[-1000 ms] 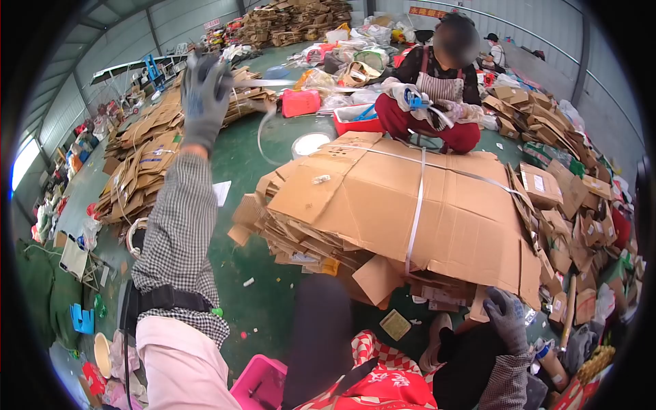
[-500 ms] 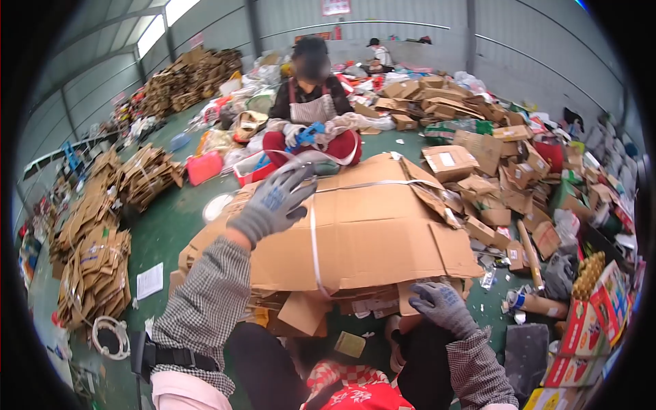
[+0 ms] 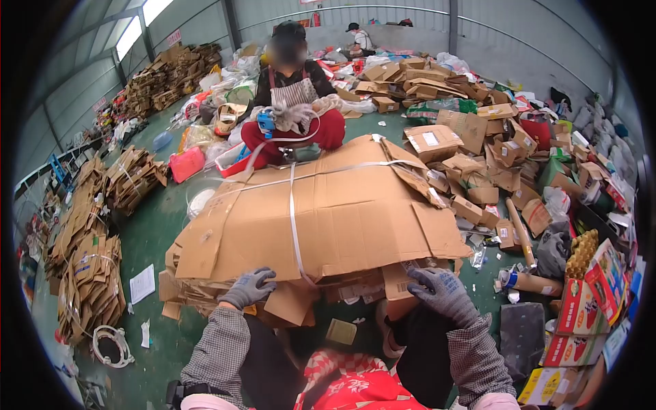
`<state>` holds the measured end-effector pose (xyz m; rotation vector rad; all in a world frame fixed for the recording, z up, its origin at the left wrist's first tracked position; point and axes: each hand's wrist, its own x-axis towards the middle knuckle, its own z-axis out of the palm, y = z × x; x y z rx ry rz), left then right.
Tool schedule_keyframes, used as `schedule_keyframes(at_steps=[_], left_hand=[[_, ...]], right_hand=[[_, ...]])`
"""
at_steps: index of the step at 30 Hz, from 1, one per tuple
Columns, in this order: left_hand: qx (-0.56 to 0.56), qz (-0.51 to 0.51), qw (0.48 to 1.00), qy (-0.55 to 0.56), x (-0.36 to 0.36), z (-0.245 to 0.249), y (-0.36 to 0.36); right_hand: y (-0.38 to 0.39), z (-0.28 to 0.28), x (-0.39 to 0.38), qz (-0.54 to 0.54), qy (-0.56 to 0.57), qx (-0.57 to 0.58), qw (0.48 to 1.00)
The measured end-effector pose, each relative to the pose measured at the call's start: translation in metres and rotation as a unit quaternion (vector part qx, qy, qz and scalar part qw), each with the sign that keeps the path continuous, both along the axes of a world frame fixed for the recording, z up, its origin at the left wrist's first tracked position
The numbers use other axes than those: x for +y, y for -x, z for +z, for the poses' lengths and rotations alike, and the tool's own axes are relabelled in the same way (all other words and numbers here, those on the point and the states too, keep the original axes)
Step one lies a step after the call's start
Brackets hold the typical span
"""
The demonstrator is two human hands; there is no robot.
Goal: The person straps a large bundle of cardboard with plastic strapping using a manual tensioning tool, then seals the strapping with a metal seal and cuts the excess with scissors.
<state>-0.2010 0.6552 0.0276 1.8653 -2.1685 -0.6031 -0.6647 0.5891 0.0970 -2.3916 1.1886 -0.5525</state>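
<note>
A stack of flattened cardboard (image 3: 335, 225) lies in front of my knees, with a white strap (image 3: 294, 222) running over its top and another crossing it sideways. My left hand (image 3: 249, 287), in a grey glove, is at the near left edge of the stack, fingers stretched to the right and loosely apart. At the near right edge, my gloved right hand (image 3: 444, 295) touches a cardboard flap with its fingers spread. Across the stack sits a co-worker (image 3: 294, 92), who has a blue strapping tool (image 3: 266, 124) and a strap at their hands.
Tied cardboard bundles (image 3: 85, 280) stand at the left. Loose boxes (image 3: 471, 150) are heaped at the right, with a cardboard tube (image 3: 521, 232) beside them. A pink container (image 3: 186, 164) and a coil of strap (image 3: 113, 346) lie on the green floor. Another person (image 3: 360, 41) is far back.
My left hand has come down from the top of the stack to its near left edge. My right hand has stayed. The co-worker's blue tool has shifted, and the view has turned slightly.
</note>
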Motion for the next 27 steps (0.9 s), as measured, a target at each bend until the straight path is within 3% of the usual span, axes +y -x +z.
schedule_keyframes(at_steps=[2,6,12,15,17,21,23,27], left_hand=[[0.094,0.046,0.988,-0.116,0.009,-0.004,-0.003],[0.176,0.080,0.974,-0.118,0.009,-0.037,-0.026],[0.173,0.094,0.964,-0.181,0.018,-0.042,-0.036],[0.188,0.067,0.967,-0.162,0.021,-0.042,-0.040],[0.253,0.112,0.936,-0.219,0.020,-0.037,-0.041],[0.251,0.141,0.935,-0.206,0.021,-0.039,-0.045],[0.193,0.155,0.954,-0.168,0.021,-0.046,-0.050],[0.251,0.211,0.938,-0.110,0.033,-0.019,-0.035]], right_hand=[[-0.003,0.002,-0.001,0.004,-0.004,0.012,1.000],[-0.007,-0.005,-0.001,0.005,0.040,0.038,0.998],[-0.011,-0.003,0.000,0.005,0.039,0.098,0.994],[-0.009,-0.005,-0.002,0.005,0.026,0.074,0.997],[-0.005,-0.004,-0.005,0.017,0.032,0.042,0.998],[-0.001,0.000,-0.009,0.011,-0.042,-0.028,0.999],[0.002,-0.004,-0.010,0.011,-0.047,-0.024,0.999],[0.010,-0.017,-0.017,0.018,-0.004,0.043,0.999]])
